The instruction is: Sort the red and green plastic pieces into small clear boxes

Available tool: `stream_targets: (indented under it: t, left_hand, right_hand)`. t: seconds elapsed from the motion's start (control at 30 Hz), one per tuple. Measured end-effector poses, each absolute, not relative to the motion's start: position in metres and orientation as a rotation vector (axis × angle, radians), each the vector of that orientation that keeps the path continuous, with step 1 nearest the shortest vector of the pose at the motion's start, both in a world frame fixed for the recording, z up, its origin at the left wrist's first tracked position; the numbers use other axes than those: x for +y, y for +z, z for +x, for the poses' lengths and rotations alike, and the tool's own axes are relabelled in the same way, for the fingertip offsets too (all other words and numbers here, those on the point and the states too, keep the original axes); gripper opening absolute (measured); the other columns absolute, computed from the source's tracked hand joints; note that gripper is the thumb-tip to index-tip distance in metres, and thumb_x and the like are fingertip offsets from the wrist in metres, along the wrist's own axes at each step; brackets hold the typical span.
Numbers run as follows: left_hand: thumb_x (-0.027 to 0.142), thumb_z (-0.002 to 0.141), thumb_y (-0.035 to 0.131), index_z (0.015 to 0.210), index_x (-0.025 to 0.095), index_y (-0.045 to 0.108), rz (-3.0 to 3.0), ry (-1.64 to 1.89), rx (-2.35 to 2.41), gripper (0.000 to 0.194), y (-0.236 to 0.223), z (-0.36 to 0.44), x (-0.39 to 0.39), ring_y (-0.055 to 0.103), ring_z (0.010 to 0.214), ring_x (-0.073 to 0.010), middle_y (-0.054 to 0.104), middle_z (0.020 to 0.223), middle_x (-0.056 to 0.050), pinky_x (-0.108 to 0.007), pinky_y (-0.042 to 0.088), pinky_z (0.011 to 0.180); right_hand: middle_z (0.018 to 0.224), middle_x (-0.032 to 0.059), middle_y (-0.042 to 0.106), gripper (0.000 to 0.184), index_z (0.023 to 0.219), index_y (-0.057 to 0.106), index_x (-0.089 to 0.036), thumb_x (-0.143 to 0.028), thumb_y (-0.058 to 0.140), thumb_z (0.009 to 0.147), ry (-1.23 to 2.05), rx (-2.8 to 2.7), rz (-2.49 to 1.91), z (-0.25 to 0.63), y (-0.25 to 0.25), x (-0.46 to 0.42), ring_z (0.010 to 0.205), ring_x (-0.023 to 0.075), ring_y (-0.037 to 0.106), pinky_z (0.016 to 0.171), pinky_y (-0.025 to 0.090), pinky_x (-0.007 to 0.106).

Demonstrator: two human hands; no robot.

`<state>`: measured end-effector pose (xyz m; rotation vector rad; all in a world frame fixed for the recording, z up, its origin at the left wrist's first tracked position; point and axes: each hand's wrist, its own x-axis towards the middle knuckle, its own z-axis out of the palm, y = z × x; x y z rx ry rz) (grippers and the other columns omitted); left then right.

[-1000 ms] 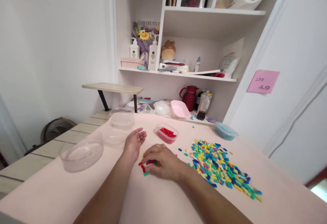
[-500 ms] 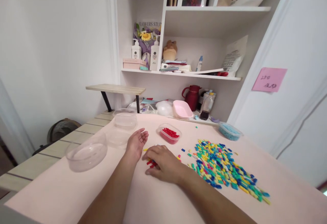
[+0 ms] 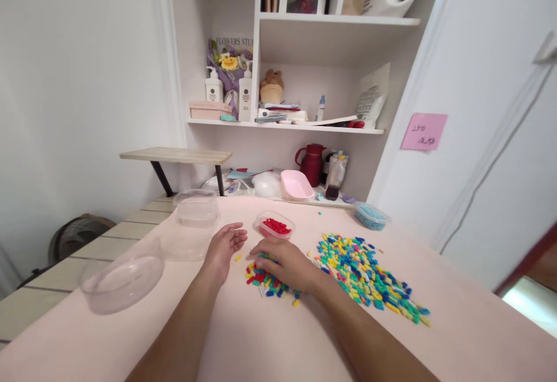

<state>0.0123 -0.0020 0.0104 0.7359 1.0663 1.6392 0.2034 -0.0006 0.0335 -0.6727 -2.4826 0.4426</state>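
Small coloured pieces (image 3: 270, 284) in red, blue, green, yellow and white lie in a little heap in front of me. My right hand (image 3: 285, 263) is palm down over this heap, fingers bent and thumb apart; its palm side is hidden. To the left, my left hand (image 3: 223, 249) is held up beside the heap with fingers stretched and nothing in it. A single yellow piece (image 3: 238, 258) lies between the hands. Just beyond them stands a clear tub (image 3: 274, 234) with red pieces (image 3: 277, 226) inside.
A large spread of mixed pieces (image 3: 365, 271) covers the table's right side. Behind it sits a clear tub of light-blue pieces (image 3: 371, 217). Clear empty containers (image 3: 124, 277) stand at left. At the back are a pink tray (image 3: 297, 185), a red jug (image 3: 312, 164) and a bottle (image 3: 335, 179).
Many more mixed pieces now show under and around my right hand, where mostly red ones showed before. My left hand remains open beside them. The camera view has turned slightly right.
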Motion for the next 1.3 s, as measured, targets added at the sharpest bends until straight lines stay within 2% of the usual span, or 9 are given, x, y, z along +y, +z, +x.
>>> stream_targets:
  t: [0.17, 0.33, 0.5, 0.6, 0.73, 0.97, 1.3]
  left_hand:
    - [0.027, 0.082, 0.062, 0.097, 0.016, 0.070, 0.890, 1.503, 1.000, 0.020, 0.014, 0.027, -0.010, 0.065, 0.084, -0.0152, 0.070, 0.093, -0.008, -0.028, 0.048, 0.078]
    - [0.036, 0.080, 0.068, 0.099, 0.017, 0.070, 0.973, 1.368, 0.912, 0.027, 0.018, 0.046, -0.021, 0.065, 0.093, -0.0203, 0.070, 0.103, -0.010, -0.031, 0.050, 0.081]
    - [0.027, 0.086, 0.059, 0.095, 0.016, 0.070, 0.854, 1.462, 0.978, 0.017, 0.014, 0.038, -0.014, 0.066, 0.086, -0.0174, 0.069, 0.097, -0.009, -0.030, 0.052, 0.079]
    - [0.018, 0.087, 0.053, 0.088, 0.015, 0.068, 0.755, 1.546, 1.036, 0.015, 0.010, 0.031, -0.009, 0.067, 0.077, -0.0140, 0.068, 0.086, -0.008, -0.029, 0.053, 0.077]
    - [0.014, 0.085, 0.053, 0.086, 0.013, 0.067, 0.715, 1.565, 1.059, 0.015, 0.009, 0.030, -0.007, 0.067, 0.068, -0.0140, 0.068, 0.076, -0.008, -0.029, 0.054, 0.072]
    - [0.015, 0.085, 0.054, 0.086, 0.012, 0.068, 0.745, 1.538, 1.076, 0.015, 0.011, 0.034, -0.010, 0.068, 0.067, -0.0157, 0.069, 0.073, -0.010, -0.030, 0.055, 0.069]
    - [0.014, 0.084, 0.056, 0.084, 0.011, 0.068, 0.752, 1.543, 1.064, 0.012, 0.011, 0.034, -0.010, 0.068, 0.065, -0.0155, 0.069, 0.071, -0.011, -0.030, 0.055, 0.069]
  right_hand:
    - [0.106, 0.0028, 0.070, 0.025, 0.106, 0.068, -0.027, -0.022, 0.053, 0.087, 0.320, -2.441, -0.961, 0.212, 0.042, 0.001, 0.097, 0.0195, 0.063, 0.083, 0.045, 0.029]
    - [0.111, 0.0009, 0.069, 0.031, 0.108, 0.068, -0.031, -0.022, 0.055, 0.081, 0.261, -2.547, -1.103, 0.210, 0.043, -0.004, 0.098, 0.0209, 0.062, 0.078, 0.044, 0.028]
    - [0.108, -0.0012, 0.069, 0.035, 0.108, 0.068, -0.033, -0.019, 0.056, 0.078, 0.286, -2.549, -1.157, 0.213, 0.040, 0.001, 0.097, 0.0187, 0.062, 0.077, 0.042, 0.027]
    - [0.092, -0.0030, 0.072, 0.025, 0.093, 0.072, -0.031, -0.018, 0.060, 0.076, 0.324, -2.554, -1.154, 0.216, 0.036, 0.007, 0.087, 0.0173, 0.062, 0.071, 0.040, 0.026]
    - [0.079, -0.0049, 0.073, 0.015, 0.078, 0.072, -0.028, -0.017, 0.063, 0.073, 0.365, -2.569, -1.160, 0.218, 0.032, 0.012, 0.077, 0.0158, 0.063, 0.064, 0.037, 0.025]
    - [0.092, -0.0025, 0.073, 0.020, 0.090, 0.073, -0.032, -0.023, 0.066, 0.074, 0.247, -2.630, -1.123, 0.217, 0.029, 0.011, 0.084, 0.0183, 0.064, 0.065, 0.038, 0.026]
    - [0.088, -0.0035, 0.073, 0.013, 0.083, 0.072, -0.030, -0.023, 0.067, 0.073, 0.255, -2.626, -1.147, 0.215, 0.031, 0.008, 0.082, 0.0176, 0.064, 0.063, 0.037, 0.026]
